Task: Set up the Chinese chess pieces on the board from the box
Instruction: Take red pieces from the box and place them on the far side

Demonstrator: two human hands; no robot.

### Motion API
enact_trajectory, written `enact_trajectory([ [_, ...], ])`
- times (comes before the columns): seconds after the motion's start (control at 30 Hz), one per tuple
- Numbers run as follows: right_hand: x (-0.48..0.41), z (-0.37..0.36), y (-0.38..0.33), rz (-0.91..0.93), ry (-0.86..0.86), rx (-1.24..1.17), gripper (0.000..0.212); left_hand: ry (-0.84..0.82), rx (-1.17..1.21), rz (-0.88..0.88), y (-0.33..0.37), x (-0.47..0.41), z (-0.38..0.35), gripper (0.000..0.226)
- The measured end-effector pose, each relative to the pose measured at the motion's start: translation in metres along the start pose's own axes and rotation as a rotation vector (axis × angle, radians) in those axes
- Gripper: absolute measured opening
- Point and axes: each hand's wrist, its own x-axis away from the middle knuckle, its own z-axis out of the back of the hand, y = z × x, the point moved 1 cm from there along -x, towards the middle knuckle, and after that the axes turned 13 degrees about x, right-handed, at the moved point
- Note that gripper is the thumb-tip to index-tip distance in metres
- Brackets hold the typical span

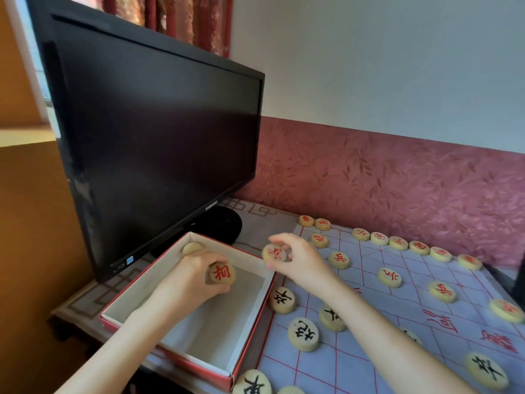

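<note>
A red-edged cardboard box [250,317] sits left of the pale blue cloth board [397,322]. Inside the box my left hand [196,277] grips a round wooden piece with a red character [222,273]; another plain-side piece [191,248] lies just beyond its fingers. My right hand [295,258] pinches a second red-marked piece [275,253] in the air over the box's right wall, near the board's left edge. Red-lettered pieces line the board's far row [397,242] and several stand in front of it. Black-lettered pieces [303,334] stand on the near half.
A black monitor [153,143] on a round stand [218,223] rises right behind the box. A dark red patterned wall [397,180] runs behind the board. The table's front-left edge [71,311] lies near the box. A dark object [517,280] sits at the right edge.
</note>
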Motion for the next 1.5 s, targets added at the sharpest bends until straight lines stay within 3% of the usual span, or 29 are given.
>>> enact_trajectory([
  [0.33,-0.055,-0.004,0.076,-0.254,-0.067,0.192,0.052,0.037,0.121,-0.054,0.015,-0.020,-0.001,0.051],
  [0.67,-0.068,-0.018,0.077,-0.148,-0.060,0.528,0.044,0.010,0.110,-0.030,0.009,-0.030,-0.005,0.052],
  [0.93,-0.063,0.015,0.090,-0.113,0.154,0.404,0.040,-0.084,0.142,-0.096,0.045,-0.066,-0.022,0.049],
  [1.13,-0.052,0.063,0.140,-0.250,0.160,0.386,0.034,-0.167,0.176,-0.229,0.098,-0.136,-0.079,0.042],
  [1.27,-0.038,0.084,0.181,-0.357,0.160,0.340,0.032,-0.211,0.164,-0.221,0.122,-0.189,-0.134,0.044],
  [1.5,-0.012,0.097,0.225,-0.345,0.197,0.253,0.023,-0.286,0.067,-0.210,0.134,-0.240,-0.208,0.046],
])
